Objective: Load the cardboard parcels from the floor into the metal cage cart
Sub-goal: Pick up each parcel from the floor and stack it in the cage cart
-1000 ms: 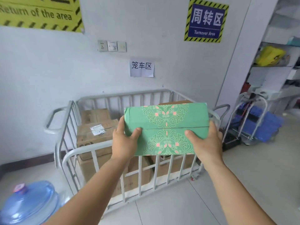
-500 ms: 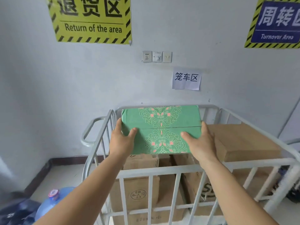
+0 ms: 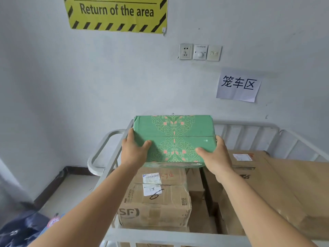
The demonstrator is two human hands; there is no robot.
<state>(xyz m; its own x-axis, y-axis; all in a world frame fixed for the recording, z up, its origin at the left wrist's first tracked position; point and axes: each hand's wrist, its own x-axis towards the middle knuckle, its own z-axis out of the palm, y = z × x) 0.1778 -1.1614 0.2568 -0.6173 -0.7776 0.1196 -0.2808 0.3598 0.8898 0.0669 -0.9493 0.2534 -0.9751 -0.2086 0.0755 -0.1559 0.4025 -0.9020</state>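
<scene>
I hold a green parcel (image 3: 174, 138) with a floral pattern between both hands, level, above the back left of the metal cage cart (image 3: 249, 126). My left hand (image 3: 134, 150) grips its left end and my right hand (image 3: 214, 156) grips its right end. Below it in the cart lies a brown SF carton (image 3: 156, 202) with white labels. A large flat brown carton (image 3: 277, 184) fills the cart's right side. The parcel hides the cart's back left corner.
The cart stands against a pale wall with a yellow sign (image 3: 116, 14), sockets (image 3: 200, 52) and a paper note (image 3: 237, 85). The cart's push handle (image 3: 99, 154) sticks out to the left. A blue water bottle (image 3: 51, 223) and a dark bag (image 3: 19, 230) lie on the floor at lower left.
I have stepped up to the cart, and the green parcel has gone forward over the front rail and now hangs above the cartons inside. Both hands keep their grip.
</scene>
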